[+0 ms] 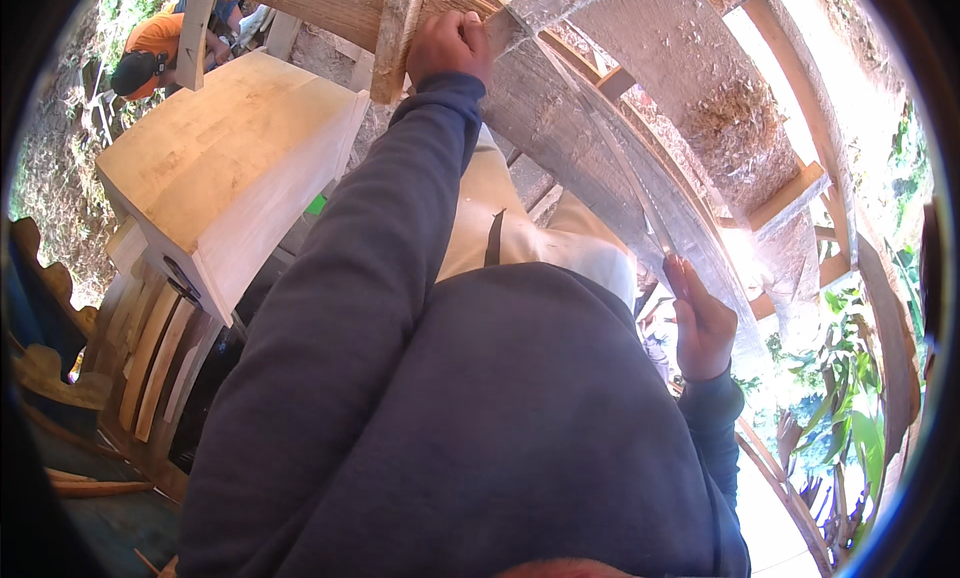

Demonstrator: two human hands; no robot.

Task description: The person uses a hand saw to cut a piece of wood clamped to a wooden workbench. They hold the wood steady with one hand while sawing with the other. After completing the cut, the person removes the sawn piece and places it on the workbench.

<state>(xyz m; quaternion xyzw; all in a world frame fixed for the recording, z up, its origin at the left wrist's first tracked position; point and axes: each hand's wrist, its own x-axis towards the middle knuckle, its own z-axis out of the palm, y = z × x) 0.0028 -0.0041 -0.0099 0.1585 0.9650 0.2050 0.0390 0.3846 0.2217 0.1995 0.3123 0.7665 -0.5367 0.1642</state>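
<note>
Plank: long grey weathered wooden plank (570,143), upper centre to right; its visible stretch looks unbroken.
Tool: long, thin, blade-like strip (645,213), right of centre, running along the plank; work done or left cannot be told.
Right hand (706,326): closed around the tool's brown handle (676,274).
Left hand (450,53): curled, upper centre, beside a pale wooden block (397,43); its grip is unclear.

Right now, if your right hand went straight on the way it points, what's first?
Past the thin tool in the right hand, likely the grey board, up-left in view; depth unclear.
</note>
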